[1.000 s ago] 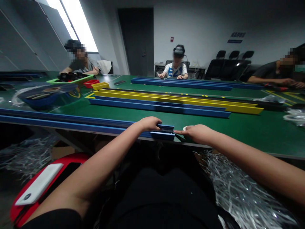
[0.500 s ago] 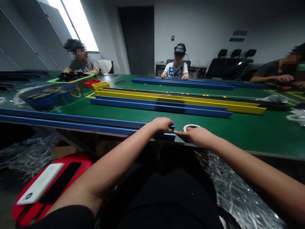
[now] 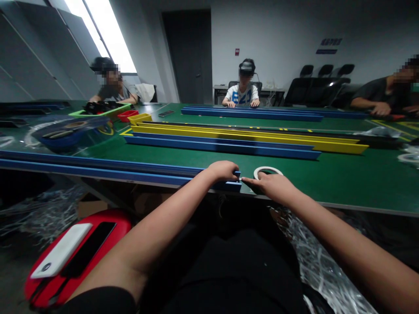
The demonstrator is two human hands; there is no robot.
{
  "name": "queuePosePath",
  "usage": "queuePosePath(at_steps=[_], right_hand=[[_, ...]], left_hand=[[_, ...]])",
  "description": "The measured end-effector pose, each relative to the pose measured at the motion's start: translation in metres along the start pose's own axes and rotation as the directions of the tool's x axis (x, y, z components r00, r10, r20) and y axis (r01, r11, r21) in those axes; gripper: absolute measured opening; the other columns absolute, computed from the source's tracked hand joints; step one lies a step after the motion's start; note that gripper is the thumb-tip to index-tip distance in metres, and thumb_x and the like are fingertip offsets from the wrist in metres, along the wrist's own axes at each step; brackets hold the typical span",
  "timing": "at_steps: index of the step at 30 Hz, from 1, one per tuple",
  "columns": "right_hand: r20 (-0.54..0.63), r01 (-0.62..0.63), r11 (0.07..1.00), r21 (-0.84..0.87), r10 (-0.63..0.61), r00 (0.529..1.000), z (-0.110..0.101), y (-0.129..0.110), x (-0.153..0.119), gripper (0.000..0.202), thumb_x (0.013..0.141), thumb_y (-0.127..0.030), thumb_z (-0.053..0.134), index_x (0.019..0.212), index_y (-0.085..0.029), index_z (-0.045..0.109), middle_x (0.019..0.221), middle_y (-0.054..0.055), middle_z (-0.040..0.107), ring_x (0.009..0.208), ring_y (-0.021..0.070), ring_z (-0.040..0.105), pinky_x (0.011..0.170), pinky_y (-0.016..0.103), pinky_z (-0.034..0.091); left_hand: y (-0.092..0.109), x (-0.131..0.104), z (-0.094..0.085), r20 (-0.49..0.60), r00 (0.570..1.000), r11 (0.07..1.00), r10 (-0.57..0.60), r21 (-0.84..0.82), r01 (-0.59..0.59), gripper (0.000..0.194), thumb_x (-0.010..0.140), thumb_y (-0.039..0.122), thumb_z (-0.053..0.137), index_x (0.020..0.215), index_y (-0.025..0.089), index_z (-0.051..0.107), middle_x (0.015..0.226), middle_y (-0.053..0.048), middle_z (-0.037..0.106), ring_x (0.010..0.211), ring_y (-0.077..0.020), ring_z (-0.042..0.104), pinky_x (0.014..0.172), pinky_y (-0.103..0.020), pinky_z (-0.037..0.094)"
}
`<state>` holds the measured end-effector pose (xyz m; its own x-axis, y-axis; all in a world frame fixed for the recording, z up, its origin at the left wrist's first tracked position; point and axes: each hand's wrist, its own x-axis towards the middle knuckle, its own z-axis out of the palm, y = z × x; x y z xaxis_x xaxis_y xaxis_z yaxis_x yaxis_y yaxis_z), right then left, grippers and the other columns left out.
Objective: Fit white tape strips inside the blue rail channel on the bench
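My left hand (image 3: 224, 170) is bent over the right end of a long blue channel-shaped strip (image 3: 157, 176) at the table's near edge. Its fingers are closed together, and what they pinch is too small to make out. From the right, my right hand (image 3: 273, 185) comes up to the same end, its index finger stretched out almost to my left fingertips. A white roll of tape (image 3: 278, 169) sits against the thumb side of my right hand, the thumb seeming to pass into the ring. Part of the roll is hidden by the hand.
Across the green table (image 3: 327, 183) lie yellow strips (image 3: 278, 141) and more blue strips (image 3: 196, 145). Bundled material in a blue wrap (image 3: 70, 135) and a yellow bin (image 3: 140, 118) are left. Several people sit around. A red stool (image 3: 119, 226) carries a phone (image 3: 89, 248) and a white power bank.
The roll of tape shows more of its ring and sits slightly higher beside my right hand. My left hand stays at the strip's end. The whole view has shifted slightly.
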<state>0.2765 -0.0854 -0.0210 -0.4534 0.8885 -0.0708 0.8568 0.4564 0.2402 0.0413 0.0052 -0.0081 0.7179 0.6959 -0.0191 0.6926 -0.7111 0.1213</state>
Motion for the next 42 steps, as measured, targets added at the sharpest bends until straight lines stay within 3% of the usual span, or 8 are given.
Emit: queuePosePath(at_steps=[3,9,17,24,33,42], right_hand=[[-0.014,0.054,0.989,-0.137,-0.057,0.998,0.002,0.002,0.003,0.074,0.088,-0.015,0.043,0.154,-0.043,0.022,0.106,0.009,0.058,0.071,0.0168,0.057,0.067,0.031,0.038],[0.000,0.052,0.980,-0.191,-0.053,0.999,-0.001,-0.001,0.006,0.075,0.089,-0.012,0.038,0.155,-0.041,0.017,0.108,0.013,0.058,0.068,0.0173,0.058,0.065,0.031,0.038],[0.076,0.015,0.990,-0.142,-0.004,0.997,-0.019,-0.010,0.009,0.062,0.095,-0.020,0.025,0.156,-0.033,0.021,0.109,0.016,0.061,0.071,0.0213,0.061,0.065,0.032,0.038],[0.102,-0.105,0.987,-0.122,0.118,0.988,-0.022,-0.030,0.006,0.066,0.094,-0.017,0.024,0.156,-0.036,0.016,0.111,0.016,0.061,0.072,0.0225,0.064,0.064,0.032,0.041],[0.093,-0.165,0.980,-0.115,0.176,0.980,-0.029,-0.044,0.007,0.068,0.092,-0.013,0.025,0.156,-0.036,0.018,0.103,0.017,0.064,0.073,0.0233,0.066,0.063,0.033,0.045],[0.083,-0.205,0.976,-0.067,0.211,0.974,-0.028,-0.055,0.007,0.062,0.095,-0.015,0.026,0.152,-0.039,0.029,0.095,0.017,0.066,0.073,0.0234,0.068,0.063,0.035,0.047]], left_hand=[[0.001,0.000,0.000,-0.003,1.000,1.000,-0.006,0.009,0.006,0.038,0.079,0.053,0.057,0.101,0.026,0.072,0.092,-0.006,0.074,0.078,-0.0210,0.065,0.057,-0.028,0.037],[0.003,-0.001,0.001,-0.064,0.998,0.999,0.019,0.037,-0.017,0.033,0.079,0.051,0.060,0.092,0.023,0.073,0.088,-0.007,0.074,0.075,-0.0205,0.064,0.056,-0.028,0.035],[0.000,0.000,0.004,-0.111,0.992,0.996,0.064,0.075,-0.056,0.031,0.081,0.050,0.059,0.089,0.024,0.074,0.088,-0.008,0.073,0.076,-0.0208,0.064,0.059,-0.028,0.037],[0.001,-0.002,0.001,-0.134,0.986,0.991,0.101,0.101,-0.088,0.031,0.082,0.050,0.058,0.085,0.023,0.073,0.086,-0.009,0.074,0.077,-0.0214,0.065,0.060,-0.028,0.038],[0.009,-0.014,-0.006,-0.177,0.977,0.989,0.118,0.113,-0.099,0.028,0.084,0.045,0.057,0.088,0.023,0.073,0.093,-0.009,0.073,0.085,-0.0221,0.067,0.069,-0.028,0.044],[0.009,-0.016,-0.006,-0.212,0.963,0.981,0.163,0.141,-0.135,0.024,0.084,0.042,0.059,0.087,0.022,0.072,0.092,-0.007,0.072,0.085,-0.0205,0.066,0.068,-0.027,0.043]])
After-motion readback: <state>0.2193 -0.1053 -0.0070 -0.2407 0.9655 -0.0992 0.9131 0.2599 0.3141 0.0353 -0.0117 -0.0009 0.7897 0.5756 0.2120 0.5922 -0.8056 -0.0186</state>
